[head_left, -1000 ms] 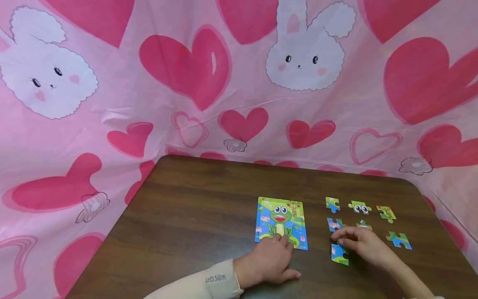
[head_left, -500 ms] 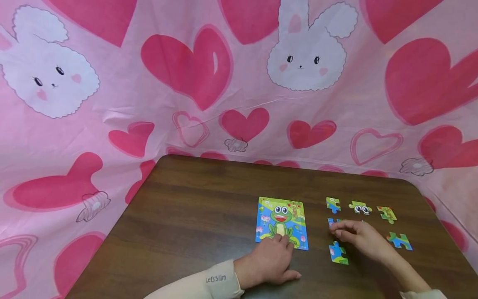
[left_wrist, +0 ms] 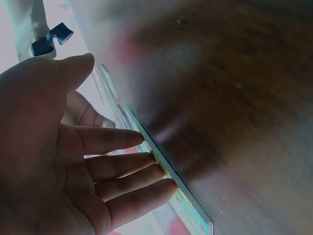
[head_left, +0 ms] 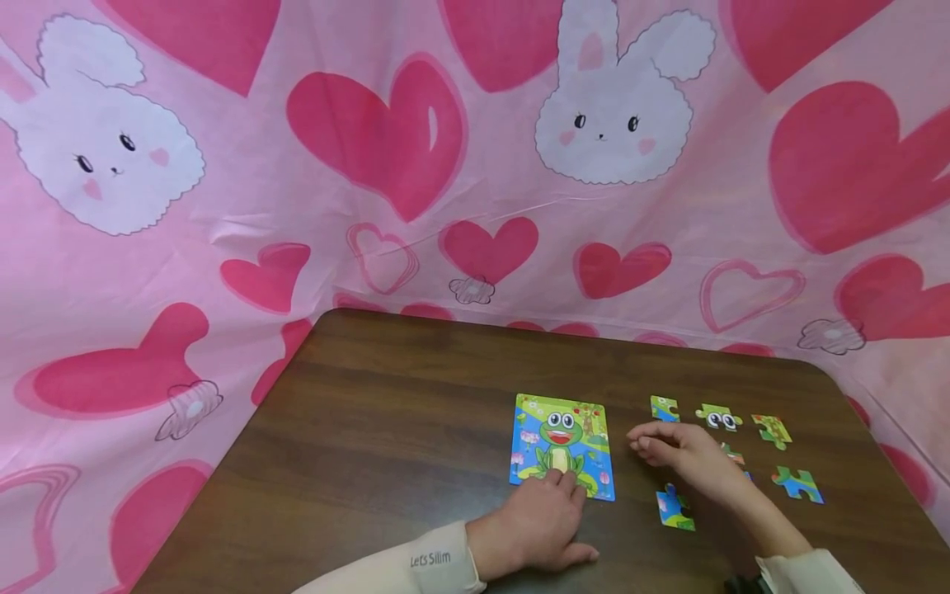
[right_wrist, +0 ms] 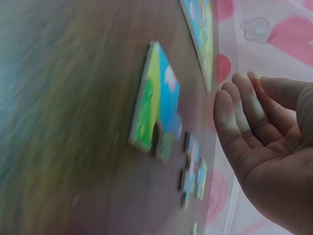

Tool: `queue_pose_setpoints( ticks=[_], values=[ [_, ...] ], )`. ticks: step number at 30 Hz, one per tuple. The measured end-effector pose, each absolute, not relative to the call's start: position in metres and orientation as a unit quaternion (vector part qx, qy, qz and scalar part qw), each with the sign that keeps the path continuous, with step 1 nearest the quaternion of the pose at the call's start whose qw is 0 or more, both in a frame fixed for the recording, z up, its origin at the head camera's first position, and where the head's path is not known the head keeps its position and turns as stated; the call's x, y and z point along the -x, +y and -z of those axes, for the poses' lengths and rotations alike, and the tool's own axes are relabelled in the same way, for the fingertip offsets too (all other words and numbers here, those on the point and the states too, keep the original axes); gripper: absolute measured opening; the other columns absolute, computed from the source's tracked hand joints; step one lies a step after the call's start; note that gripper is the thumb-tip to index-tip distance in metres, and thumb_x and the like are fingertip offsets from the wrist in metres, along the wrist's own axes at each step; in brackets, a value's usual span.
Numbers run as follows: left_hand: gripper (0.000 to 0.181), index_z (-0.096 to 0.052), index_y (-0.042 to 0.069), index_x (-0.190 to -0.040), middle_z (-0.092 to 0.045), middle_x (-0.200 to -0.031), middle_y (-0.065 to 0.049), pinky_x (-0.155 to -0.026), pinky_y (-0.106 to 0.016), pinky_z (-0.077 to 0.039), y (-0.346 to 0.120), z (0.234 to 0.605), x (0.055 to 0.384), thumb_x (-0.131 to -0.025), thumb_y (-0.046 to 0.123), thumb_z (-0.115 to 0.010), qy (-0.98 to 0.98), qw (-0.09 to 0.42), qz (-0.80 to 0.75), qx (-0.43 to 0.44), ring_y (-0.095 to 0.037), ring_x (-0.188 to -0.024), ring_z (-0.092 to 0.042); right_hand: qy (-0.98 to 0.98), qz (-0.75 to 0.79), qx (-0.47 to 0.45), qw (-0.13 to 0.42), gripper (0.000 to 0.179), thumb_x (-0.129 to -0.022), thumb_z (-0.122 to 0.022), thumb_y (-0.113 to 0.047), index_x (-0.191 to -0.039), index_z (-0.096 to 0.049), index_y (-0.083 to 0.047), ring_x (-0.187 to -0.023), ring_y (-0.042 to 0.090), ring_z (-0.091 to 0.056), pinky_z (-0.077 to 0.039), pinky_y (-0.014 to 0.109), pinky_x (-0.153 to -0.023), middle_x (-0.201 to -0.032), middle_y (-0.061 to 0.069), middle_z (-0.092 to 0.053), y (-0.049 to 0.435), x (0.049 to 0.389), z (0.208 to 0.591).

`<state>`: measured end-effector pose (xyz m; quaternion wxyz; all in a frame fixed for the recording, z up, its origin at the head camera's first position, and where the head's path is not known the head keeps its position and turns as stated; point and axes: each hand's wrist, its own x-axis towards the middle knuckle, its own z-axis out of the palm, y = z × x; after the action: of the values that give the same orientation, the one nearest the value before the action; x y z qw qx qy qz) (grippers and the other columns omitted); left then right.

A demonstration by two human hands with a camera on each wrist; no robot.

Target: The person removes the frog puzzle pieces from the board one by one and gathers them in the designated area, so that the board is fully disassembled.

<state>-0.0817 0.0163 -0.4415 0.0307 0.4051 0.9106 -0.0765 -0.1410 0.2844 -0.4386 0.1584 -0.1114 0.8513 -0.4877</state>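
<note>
A square frog picture board [head_left: 527, 421] lies on the table. The fingers of my left hand [head_left: 545, 524] rest on its near edge; in the left wrist view that hand [left_wrist: 117, 171] has its fingers extended against the board's edge [left_wrist: 195, 210]. My right hand [head_left: 693, 458] hovers right of the board, over the loose jigsaw pieces. In the right wrist view its fingers [right_wrist: 227, 115] bend gently, the thumb near the fingertips, and no piece shows between them. Nearest it is a corner jigsaw piece [head_left: 674, 513] with a pink flower. The right hand hides some pieces behind it.
Beyond the right hand lie a flower-corner piece [head_left: 663, 409], an eyes piece [head_left: 720, 419] and a tree piece [head_left: 773, 429]. A blue-green piece [head_left: 799, 484] sits further right. A pink heart-print cloth [head_left: 475, 124] hangs around the brown table [head_left: 371, 437].
My right hand has lifted off the near corner piece and moved left and away, closer to the frog board. That piece has turned slightly. The left hand stays put.
</note>
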Motion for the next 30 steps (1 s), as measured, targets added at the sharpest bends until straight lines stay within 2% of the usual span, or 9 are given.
queue_pose_setpoints(
  ticks=[11,20,30],
  values=[
    [0.073,-0.058,0.020,-0.134,-0.055,-0.117,0.004,-0.061,-0.020,-0.047,0.015,0.445,0.082,-0.091,0.077,-0.048,0.907,0.017,0.082,-0.413,-0.008,-0.103,-0.053,0.835,0.511,0.090,0.182,0.037,-0.103,-0.059,-0.023,-0.128,-0.063,0.005,-0.102,0.023,-0.072,-0.059,0.032,-0.085,-0.114,0.019,-0.071,0.251,0.157,0.437],
    [0.077,-0.056,0.020,-0.138,-0.054,-0.125,0.006,-0.059,-0.020,-0.045,0.015,0.447,0.082,-0.090,0.079,-0.046,0.906,0.011,0.097,-0.413,-0.011,-0.105,-0.052,0.833,0.506,0.144,0.169,0.037,-0.104,-0.059,-0.024,-0.126,-0.065,0.006,-0.098,0.026,-0.074,-0.060,0.032,-0.083,-0.112,0.022,-0.072,0.229,0.169,0.441],
    [0.079,-0.055,0.023,-0.139,-0.050,-0.124,0.010,-0.055,-0.020,-0.040,0.022,0.449,0.076,-0.089,0.083,-0.042,0.904,-0.007,0.140,-0.405,-0.011,-0.106,-0.049,0.816,0.516,0.170,0.197,0.038,-0.104,-0.058,-0.024,-0.127,-0.064,0.005,-0.098,0.029,-0.073,-0.060,0.032,-0.084,-0.110,0.022,-0.073,0.210,0.174,0.449]
  ],
)
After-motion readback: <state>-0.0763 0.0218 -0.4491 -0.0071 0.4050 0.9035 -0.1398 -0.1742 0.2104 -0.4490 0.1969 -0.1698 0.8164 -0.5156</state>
